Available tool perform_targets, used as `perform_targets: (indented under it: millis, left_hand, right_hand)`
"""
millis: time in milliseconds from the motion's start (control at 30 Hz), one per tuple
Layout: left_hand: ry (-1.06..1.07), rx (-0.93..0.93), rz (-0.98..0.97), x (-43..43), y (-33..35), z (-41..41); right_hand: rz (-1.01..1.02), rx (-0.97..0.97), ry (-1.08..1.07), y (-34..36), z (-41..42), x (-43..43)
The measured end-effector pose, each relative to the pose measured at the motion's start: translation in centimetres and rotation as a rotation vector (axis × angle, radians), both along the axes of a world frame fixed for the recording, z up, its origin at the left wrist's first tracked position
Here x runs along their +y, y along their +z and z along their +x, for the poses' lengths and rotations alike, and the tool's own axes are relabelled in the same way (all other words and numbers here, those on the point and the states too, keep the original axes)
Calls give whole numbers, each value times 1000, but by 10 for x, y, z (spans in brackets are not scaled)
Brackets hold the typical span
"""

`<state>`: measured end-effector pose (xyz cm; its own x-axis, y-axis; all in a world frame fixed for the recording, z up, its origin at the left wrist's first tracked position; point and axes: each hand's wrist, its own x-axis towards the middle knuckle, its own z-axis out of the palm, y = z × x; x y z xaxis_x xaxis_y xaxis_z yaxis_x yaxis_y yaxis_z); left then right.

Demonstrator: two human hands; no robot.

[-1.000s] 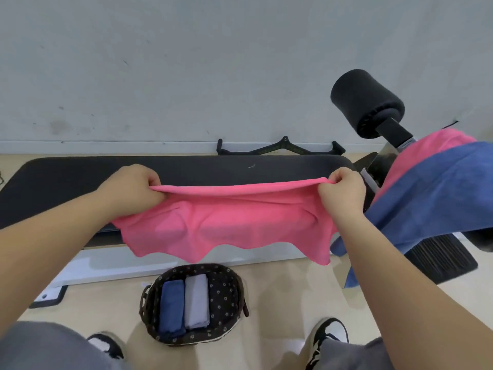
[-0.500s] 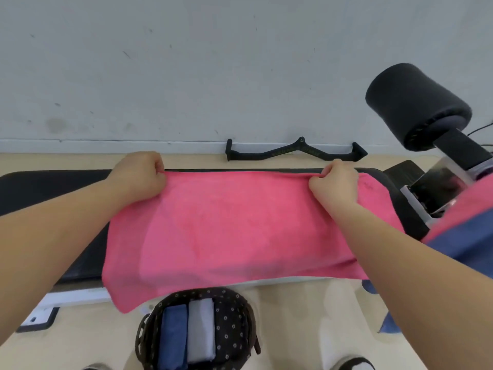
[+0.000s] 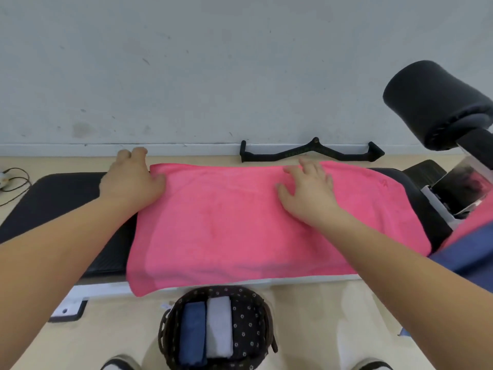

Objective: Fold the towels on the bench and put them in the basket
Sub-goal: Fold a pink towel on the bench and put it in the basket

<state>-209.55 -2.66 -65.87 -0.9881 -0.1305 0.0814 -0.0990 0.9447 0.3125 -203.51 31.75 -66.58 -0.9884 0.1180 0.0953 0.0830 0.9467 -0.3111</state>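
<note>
A pink towel [image 3: 240, 225] lies spread flat across the black bench [image 3: 66, 204], its near edge hanging over the bench's front. My left hand [image 3: 130, 180] rests at the towel's far left corner, thumb touching the cloth and fingers relaxed. My right hand [image 3: 306, 190] lies flat on the towel's far middle with the fingers spread. On the floor below stands a dark dotted basket [image 3: 248, 316] holding a folded blue towel [image 3: 192, 332] and a folded white towel [image 3: 218, 327] side by side.
At the right edge hang another pink towel [image 3: 469, 222] and a blue towel [image 3: 466, 257]. A black padded roller [image 3: 437, 102] juts out at the upper right. A black cable handle [image 3: 312, 153] lies by the wall. My shoes show at the bottom.
Both hands carried the pink towel out over the bench, laid it flat, then let go of its far edge. My right hand now lies spread on the cloth.
</note>
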Motion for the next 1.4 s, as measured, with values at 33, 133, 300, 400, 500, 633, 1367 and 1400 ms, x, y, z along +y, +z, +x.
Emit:
perform_targets:
  millis: [33, 133, 300, 400, 500, 633, 1367, 1400]
  left_hand:
    - [46, -49, 75, -5, 2, 9]
    - [56, -97, 216, -6, 1, 38]
    - [-19, -1, 267, -5, -11, 54]
    - [31, 48, 312, -18, -17, 48]
    - [68, 37, 332, -29, -11, 36]
    - [93, 101, 2, -22, 6, 32]
    - [-812, -10, 115, 256, 9, 67]
    - [-849, 7, 128, 274, 13, 63]
  right_hand:
    - [8, -92, 41, 2, 9, -17]
    - [28, -310, 104, 0, 34, -58]
    - [156, -254, 49, -19, 49, -77]
    - [174, -239, 33, -21, 47, -84]
    - [177, -230, 18, -23, 44, -100]
    - [148, -233, 27, -24, 41, -122]
    - [-111, -47, -517, 13, 100, 147]
    - [-133, -49, -548, 11, 101, 154]
